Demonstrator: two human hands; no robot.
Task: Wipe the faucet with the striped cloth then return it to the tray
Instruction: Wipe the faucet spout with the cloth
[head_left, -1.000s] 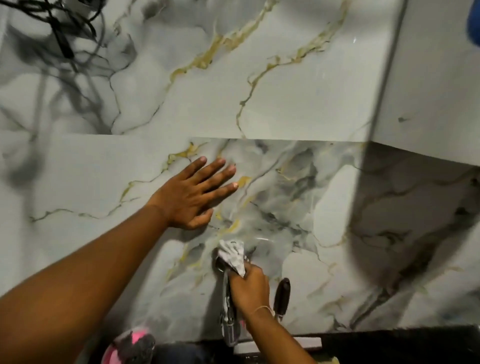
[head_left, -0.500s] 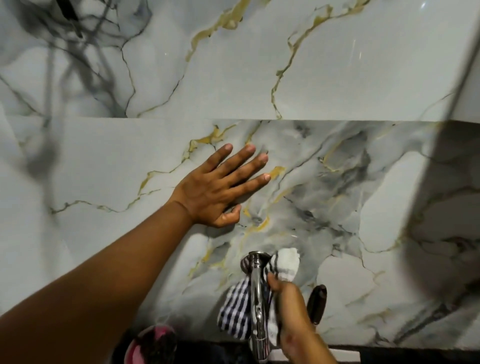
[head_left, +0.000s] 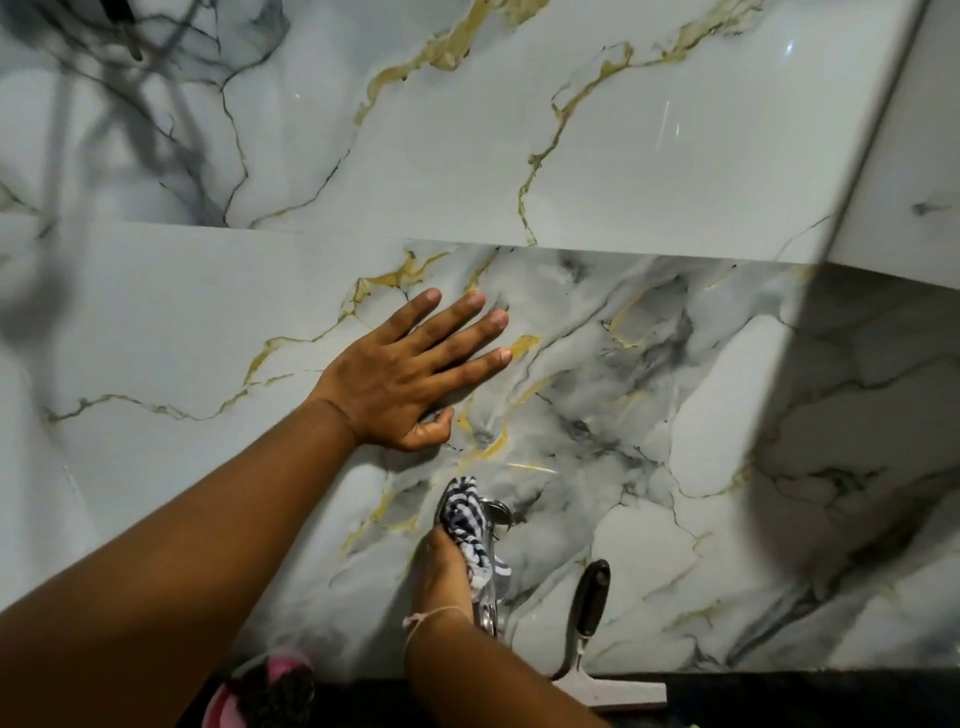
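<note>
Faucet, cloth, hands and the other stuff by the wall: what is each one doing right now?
Faucet: upright, shiny, top partly wrapped in cloth.
Striped cloth: bunched, pressed on the faucet top.
Right hand: gripping the cloth against the faucet.
Left hand: flat, fingers spread, resting on the marble wall.
Squeegee: leaning on the wall, untouched.
Pink scrubber: sitting untouched at the bottom edge.

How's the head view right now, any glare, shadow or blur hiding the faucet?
Head view: the faucet is dim but readable, half covered by the striped cloth in the right hand; small glints on the wall tile; heavy shadow at right; the left hand is sharp, the bottom edge soft.
</note>
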